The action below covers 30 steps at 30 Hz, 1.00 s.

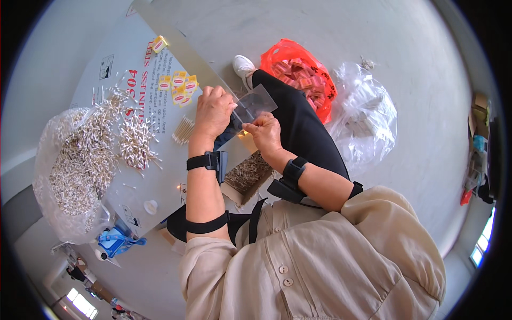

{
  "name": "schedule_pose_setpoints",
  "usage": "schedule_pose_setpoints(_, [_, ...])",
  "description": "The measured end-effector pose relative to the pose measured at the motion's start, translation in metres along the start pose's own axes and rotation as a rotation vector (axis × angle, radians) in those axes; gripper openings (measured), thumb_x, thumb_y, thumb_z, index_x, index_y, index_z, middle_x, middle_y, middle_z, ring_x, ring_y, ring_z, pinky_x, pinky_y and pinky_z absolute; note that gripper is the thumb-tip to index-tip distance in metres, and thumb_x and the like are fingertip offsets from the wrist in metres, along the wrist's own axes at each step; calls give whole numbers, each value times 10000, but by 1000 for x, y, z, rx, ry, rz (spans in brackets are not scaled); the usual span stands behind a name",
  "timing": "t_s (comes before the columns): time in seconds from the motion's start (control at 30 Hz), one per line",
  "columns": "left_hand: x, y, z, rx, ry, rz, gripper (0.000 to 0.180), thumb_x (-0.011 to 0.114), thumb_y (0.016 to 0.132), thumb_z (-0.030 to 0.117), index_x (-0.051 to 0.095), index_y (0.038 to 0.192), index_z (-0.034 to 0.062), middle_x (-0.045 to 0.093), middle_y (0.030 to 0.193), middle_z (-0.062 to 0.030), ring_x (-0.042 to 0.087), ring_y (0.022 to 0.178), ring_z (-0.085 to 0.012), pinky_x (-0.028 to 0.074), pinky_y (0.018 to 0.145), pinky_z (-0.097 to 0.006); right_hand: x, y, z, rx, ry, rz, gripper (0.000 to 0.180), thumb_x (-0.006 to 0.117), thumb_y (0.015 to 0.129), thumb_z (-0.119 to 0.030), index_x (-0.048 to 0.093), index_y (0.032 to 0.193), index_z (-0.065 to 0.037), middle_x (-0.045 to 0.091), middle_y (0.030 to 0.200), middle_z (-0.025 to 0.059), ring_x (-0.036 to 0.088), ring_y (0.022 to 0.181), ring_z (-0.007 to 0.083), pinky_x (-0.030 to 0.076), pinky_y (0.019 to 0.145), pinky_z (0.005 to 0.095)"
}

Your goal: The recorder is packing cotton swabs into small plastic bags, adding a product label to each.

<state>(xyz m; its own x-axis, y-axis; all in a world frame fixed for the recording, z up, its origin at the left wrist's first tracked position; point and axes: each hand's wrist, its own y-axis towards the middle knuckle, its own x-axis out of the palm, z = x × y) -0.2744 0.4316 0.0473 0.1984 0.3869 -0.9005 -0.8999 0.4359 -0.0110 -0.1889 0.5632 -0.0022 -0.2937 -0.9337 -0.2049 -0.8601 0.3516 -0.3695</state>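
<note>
Between my hands is a small clear plastic bag (260,100), held above my lap near the table edge. My right hand (265,134) pinches its lower edge between thumb and fingers. At its left side my left hand (214,111) is closed on it with curled fingers, their tips partly hidden. Beside my left wrist, a small row of cotton swabs (184,130) lies on the table. Several yellow-and-white packets (183,88) lie just beyond my left hand. Below my hands, an open cardboard box (232,195) holds many brown-looking sticks.
A large heap of loose cotton swabs (85,165) spills from a clear bag (45,160) on the table (114,69). Another yellow packet (159,44) lies farther off. On the floor stand a red bag (277,49) of pink packets and a clear plastic bag (368,114).
</note>
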Motion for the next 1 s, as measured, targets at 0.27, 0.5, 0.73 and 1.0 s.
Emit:
schedule_pose_setpoints(0.27, [2, -6, 2, -16, 183, 13, 152, 708, 793, 220, 678, 828, 75, 585, 973, -48, 496, 1039, -269, 405, 894, -425, 5, 6, 2, -35, -202, -5, 248, 791, 604, -157, 651, 630, 46, 616, 859, 190, 611, 765, 335, 483, 696, 400])
schedule_pose_setpoints(0.5, [5, -17, 17, -145, 144, 183, 173, 732, 758, 140, 620, 859, 55, 582, 969, -75, 509, 1013, -281, 415, 843, -427, 1, 1, 6, -110, -251, -22, 229, 785, 632, -173, 663, 618, 20, 614, 864, 171, 600, 846, 331, 476, 742, 411])
schedule_pose_setpoints(0.73, [16, -123, -20, -444, -11, 637, 306, 644, 810, 59, 551, 1100, 27, 549, 1165, -139, 470, 1137, -356, 384, 952, -494, -38, -33, 7, -346, -150, -74, 180, 725, 764, -58, 556, 766, 4, 584, 952, 129, 575, 884, 267, 475, 761, 370])
schedule_pose_setpoints(1.0, [24, -134, -16, -584, 268, 360, 786, 608, 899, 396, 233, 1503, 61, 194, 1565, -217, 176, 1455, -378, 183, 1147, -561, 32, 0, -43, -588, 79, -527, 231, 566, 936, -75, 555, 1150, 10, 526, 1255, 155, 545, 1021, 224, 447, 904, 316])
